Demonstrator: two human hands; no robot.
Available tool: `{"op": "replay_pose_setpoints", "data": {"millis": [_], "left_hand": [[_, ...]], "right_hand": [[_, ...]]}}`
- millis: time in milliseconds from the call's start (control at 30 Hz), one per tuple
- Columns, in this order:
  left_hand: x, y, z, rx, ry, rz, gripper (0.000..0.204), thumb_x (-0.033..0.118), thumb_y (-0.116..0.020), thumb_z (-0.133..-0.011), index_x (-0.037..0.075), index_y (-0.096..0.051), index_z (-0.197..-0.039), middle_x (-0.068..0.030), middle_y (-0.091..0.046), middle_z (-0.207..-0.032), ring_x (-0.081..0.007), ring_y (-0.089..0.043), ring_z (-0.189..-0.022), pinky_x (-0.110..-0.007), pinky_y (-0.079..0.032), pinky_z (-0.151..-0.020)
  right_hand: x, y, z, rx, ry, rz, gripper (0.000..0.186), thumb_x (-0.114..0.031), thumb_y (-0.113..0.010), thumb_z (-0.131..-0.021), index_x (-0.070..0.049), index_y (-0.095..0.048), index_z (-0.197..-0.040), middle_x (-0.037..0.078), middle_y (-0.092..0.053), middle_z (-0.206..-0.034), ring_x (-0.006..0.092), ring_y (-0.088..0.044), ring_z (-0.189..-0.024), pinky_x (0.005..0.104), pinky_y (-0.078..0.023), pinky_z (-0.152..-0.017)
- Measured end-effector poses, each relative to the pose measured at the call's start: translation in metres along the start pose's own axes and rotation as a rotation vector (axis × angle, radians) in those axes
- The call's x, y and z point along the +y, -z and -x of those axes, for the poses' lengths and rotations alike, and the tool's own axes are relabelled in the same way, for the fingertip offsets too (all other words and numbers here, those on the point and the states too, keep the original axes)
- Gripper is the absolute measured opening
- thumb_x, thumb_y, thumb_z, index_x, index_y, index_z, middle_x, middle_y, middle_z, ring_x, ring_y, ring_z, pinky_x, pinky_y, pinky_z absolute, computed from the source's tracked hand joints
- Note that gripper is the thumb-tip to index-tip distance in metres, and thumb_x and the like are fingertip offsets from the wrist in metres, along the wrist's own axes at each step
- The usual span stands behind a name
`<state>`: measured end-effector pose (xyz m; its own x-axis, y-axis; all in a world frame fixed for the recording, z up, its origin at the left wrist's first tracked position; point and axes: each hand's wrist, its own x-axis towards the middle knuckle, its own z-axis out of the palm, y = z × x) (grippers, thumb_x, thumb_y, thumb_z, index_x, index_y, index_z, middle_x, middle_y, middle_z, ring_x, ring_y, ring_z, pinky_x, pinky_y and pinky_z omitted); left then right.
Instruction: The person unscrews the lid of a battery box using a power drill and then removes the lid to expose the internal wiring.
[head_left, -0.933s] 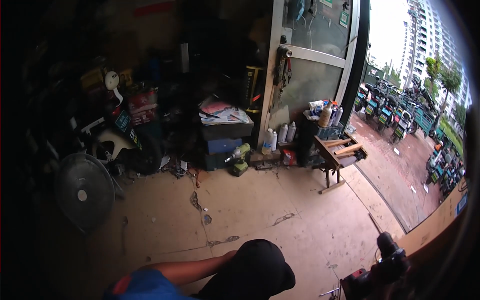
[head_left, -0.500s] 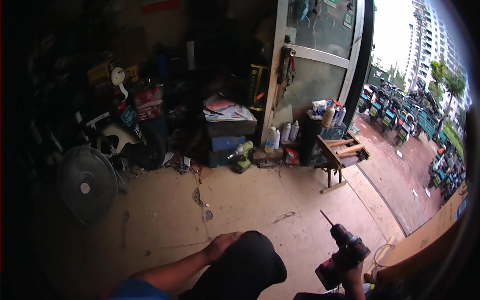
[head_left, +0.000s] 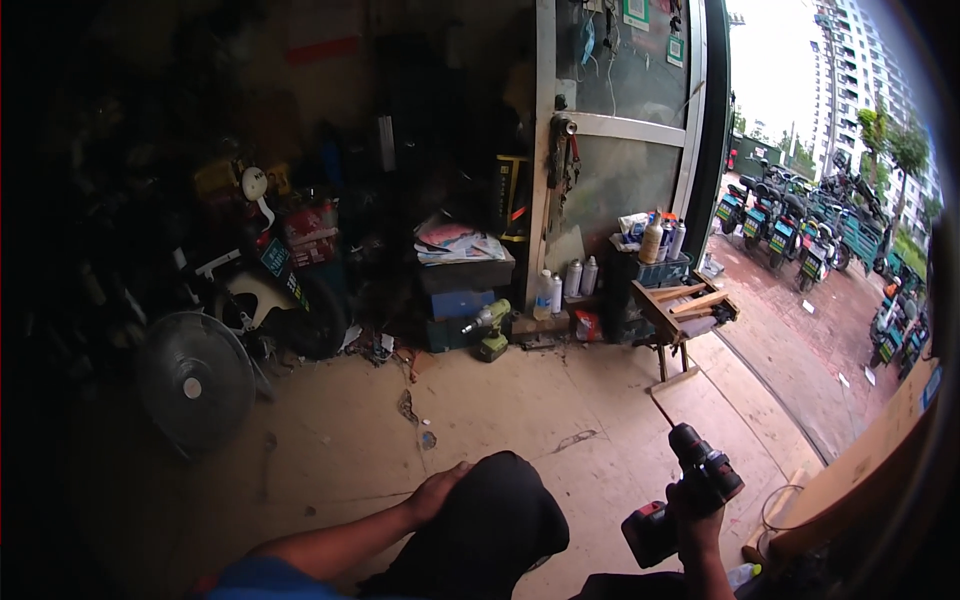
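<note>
Cordless drill (head_left: 706, 468): up off the tiled floor (head_left: 520, 410) at lower right, in the right hand (head_left: 698, 515); body tilted, chuck pointing away from the person and slightly left.
Drill bit (head_left: 662, 411): fitted in the chuck. In this view its tip lines up with the foot bar (head_left: 676, 382) of the wooden-framed stool (head_left: 700, 301); depth is unclear, contact cannot be confirmed.
Battery pack (head_left: 649, 534): seated at the base of the drill grip.
Right-hand fingers: wrapped round the grip, just below the drill body; the trigger finger is too dark to read.
Left hand (head_left: 438, 492): laid against the black-trousered knee (head_left: 512, 505), holding no tool. Fingertips dim and partly lost against the cloth; cannot tell whether spread or pressed together.
Drill state, done: judged ready for use, with bit and battery both on and the grip secured. Whether the bit is turning cannot be told.
Drill state, outstanding: no workpiece is seen braced by either hand, and no fresh hole can be made out. Judged as between cuts or ahead of one; which, undetermined.
Green impact wrench (head_left: 491, 318): upright on its battery base, untouched, just beside the stacked bins (head_left: 462, 303).
Floor fan (head_left: 200, 368): at far left, well apart from both hands.
Cardboard (head_left: 850, 465): large sheet or box side, right of the drill, apart from it.
</note>
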<state>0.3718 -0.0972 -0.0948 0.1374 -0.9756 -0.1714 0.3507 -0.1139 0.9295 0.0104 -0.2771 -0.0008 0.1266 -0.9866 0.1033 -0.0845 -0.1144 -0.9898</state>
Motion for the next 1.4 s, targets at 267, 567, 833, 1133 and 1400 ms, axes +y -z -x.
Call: {"op": "replay_pose_setpoints", "data": {"millis": [267, 567, 833, 1133, 1400], "left_hand": [[0.0, -0.011, -0.005, -0.032, 0.006, -0.063, 0.06, 0.039, -0.029, -0.115, -0.007, -0.046, -0.15, -0.0133, -0.054, -0.15, -0.0207, -0.049, -0.139, -0.033, -0.033, -0.12], [-0.005, -0.004, -0.006, -0.016, -0.054, -0.167, 0.06, 0.038, -0.028, -0.115, -0.007, -0.049, -0.148, -0.0137, -0.057, -0.148, -0.0205, -0.051, -0.137, -0.032, -0.034, -0.119], [-0.007, -0.002, -0.004, 0.004, -0.046, -0.115, 0.058, 0.037, -0.028, -0.115, -0.007, -0.05, -0.146, -0.013, -0.058, -0.146, -0.0197, -0.053, -0.135, -0.032, -0.036, -0.118], [0.0, -0.013, 0.011, 0.033, -0.061, -0.139, 0.055, 0.034, -0.029, -0.115, -0.006, -0.052, -0.145, -0.0133, -0.06, -0.143, -0.02, -0.055, -0.132, -0.033, -0.038, -0.116], [0.004, -0.016, 0.026, 0.05, -0.111, -0.111, 0.054, 0.034, -0.033, -0.113, -0.005, -0.049, -0.148, -0.0167, -0.06, -0.143, -0.024, -0.055, -0.134, -0.037, -0.039, -0.118]], "right_hand": [[0.015, 0.028, 0.007, 0.105, -0.005, -0.036, 0.029, 0.007, -0.071, -0.084, -0.009, -0.058, -0.103, -0.005, -0.052, -0.08, 0.0061, -0.051, -0.065, 0.0259, -0.043, -0.053], [0.013, 0.033, 0.006, 0.153, 0.01, -0.151, 0.03, 0.005, -0.072, -0.085, -0.01, -0.058, -0.106, -0.006, -0.051, -0.08, 0.0055, -0.051, -0.063, 0.0248, -0.043, -0.052], [0.012, 0.031, 0.006, 0.165, -0.023, -0.19, 0.032, 0.004, -0.072, -0.085, -0.01, -0.057, -0.11, -0.006, -0.052, -0.081, 0.0058, -0.053, -0.064, 0.024, -0.044, -0.053], [0.01, 0.045, 0.006, 0.175, -0.045, -0.209, 0.034, 0.0, -0.071, -0.089, -0.008, -0.062, -0.12, -0.006, -0.052, -0.082, 0.0053, -0.052, -0.066, 0.024, -0.044, -0.054], [0.054, 0.08, -0.025, 0.054, -0.078, -0.177, 0.036, -0.006, -0.077, -0.089, -0.006, -0.066, -0.123, -0.002, -0.065, -0.094, 0.008, -0.059, -0.073, 0.0249, -0.048, -0.063]]}}
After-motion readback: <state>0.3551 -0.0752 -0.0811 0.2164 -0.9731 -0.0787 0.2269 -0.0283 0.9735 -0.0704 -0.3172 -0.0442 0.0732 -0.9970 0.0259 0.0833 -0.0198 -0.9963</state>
